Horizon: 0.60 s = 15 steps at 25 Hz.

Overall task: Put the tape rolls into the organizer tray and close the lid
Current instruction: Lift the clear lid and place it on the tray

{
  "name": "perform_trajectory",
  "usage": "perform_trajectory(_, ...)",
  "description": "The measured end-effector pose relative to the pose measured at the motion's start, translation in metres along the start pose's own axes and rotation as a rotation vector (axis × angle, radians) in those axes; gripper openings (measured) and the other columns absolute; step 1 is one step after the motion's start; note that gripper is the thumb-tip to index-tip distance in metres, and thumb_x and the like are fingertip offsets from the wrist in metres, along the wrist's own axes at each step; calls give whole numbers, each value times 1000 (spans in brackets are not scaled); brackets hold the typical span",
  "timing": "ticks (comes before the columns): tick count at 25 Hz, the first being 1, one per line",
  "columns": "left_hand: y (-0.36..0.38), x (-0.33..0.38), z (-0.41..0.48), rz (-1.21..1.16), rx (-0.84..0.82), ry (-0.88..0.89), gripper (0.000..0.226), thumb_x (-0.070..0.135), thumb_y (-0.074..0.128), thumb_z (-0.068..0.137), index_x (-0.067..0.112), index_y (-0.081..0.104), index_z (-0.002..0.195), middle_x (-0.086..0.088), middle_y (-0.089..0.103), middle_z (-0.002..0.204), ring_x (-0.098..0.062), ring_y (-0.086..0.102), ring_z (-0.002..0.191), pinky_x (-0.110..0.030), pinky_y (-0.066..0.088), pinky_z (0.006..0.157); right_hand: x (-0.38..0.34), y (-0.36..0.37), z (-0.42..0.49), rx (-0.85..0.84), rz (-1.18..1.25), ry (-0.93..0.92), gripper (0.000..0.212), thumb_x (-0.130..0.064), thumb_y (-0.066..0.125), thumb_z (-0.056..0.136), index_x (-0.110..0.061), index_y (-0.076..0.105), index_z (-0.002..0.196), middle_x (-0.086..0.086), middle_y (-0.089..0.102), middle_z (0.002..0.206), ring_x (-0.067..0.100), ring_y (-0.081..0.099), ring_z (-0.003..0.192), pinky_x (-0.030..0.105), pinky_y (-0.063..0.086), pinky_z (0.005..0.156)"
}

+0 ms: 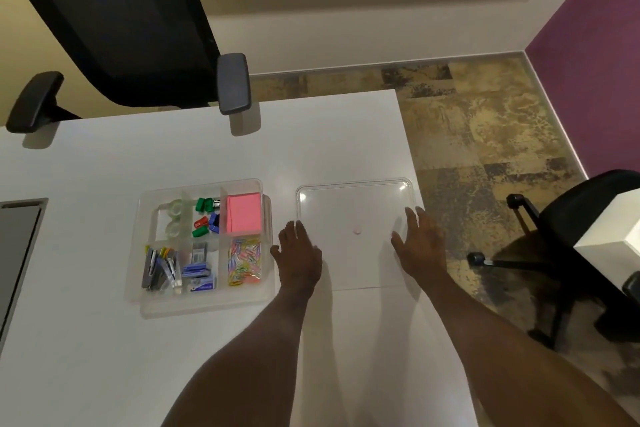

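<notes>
Risk: the lid point(353, 215) lies flat near the table point(104, 340) edge on the right; a slipped lift could send it off to the floor point(485, 149). Misaligned, it may catch the tray point(204, 303) rim. White table, patterned floor, purple wall point(595, 62), two black chairs point(114, 21). Left hand point(299, 258) and right hand point(420, 246) rest on the lid's side edges, fingers spread, gripping nothing yet. Tape rolls point(174, 218) already sit in the tray's far-left compartment.

No text, label or number is legible anywhere, including the blurred staple boxes point(198, 274).
</notes>
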<state>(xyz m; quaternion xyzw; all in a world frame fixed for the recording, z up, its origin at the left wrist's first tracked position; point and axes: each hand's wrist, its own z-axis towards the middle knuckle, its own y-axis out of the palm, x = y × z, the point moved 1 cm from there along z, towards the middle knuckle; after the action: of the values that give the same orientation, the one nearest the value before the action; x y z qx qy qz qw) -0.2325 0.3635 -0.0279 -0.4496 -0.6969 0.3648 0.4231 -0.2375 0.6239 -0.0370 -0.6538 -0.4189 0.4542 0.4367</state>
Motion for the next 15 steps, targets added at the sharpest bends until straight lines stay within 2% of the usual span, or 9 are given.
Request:
perform_trajectory(3, 0, 3, 14, -26, -33, -100, 66, 34, 53, 99, 4, 28, 152, -15, 34, 152, -33, 35, 139, -50, 41, 105, 6, 6, 12, -23, 31, 70, 66, -44, 54, 97, -14, 32, 151, 15, 36, 155, 33, 33, 143, 52, 24, 116)
perform_trajectory(8, 1, 8, 19, -129, -33, -167, 64, 30, 54, 98, 1, 30, 150, -17, 36, 146, -33, 38, 136, -45, 46, 101, 3, 8, 18, -11, 67, 98, 63, -41, 60, 93, -12, 39, 144, 16, 44, 142, 36, 41, 131, 52, 34, 109)
perform_trajectory(11, 1, 11, 20, -237, -45, -191, 65, 28, 57, 97, 1, 31, 149, -18, 36, 144, -34, 38, 134, -43, 48, 99, -5, 8, 20, -6, 219, 171, 59, -32, 61, 92, -11, 39, 142, 18, 41, 141, 37, 36, 131, 56, 36, 105)
perform_trajectory(15, -8, 11, 20, -401, -13, -280, 53, 20, 57, 97, 6, 39, 145, -23, 41, 138, -38, 40, 132, -47, 44, 102, -17, 2, 20, 97, 372, 307, 49, -17, 58, 93, -10, 39, 138, 19, 43, 141, 39, 36, 131, 59, 38, 102)
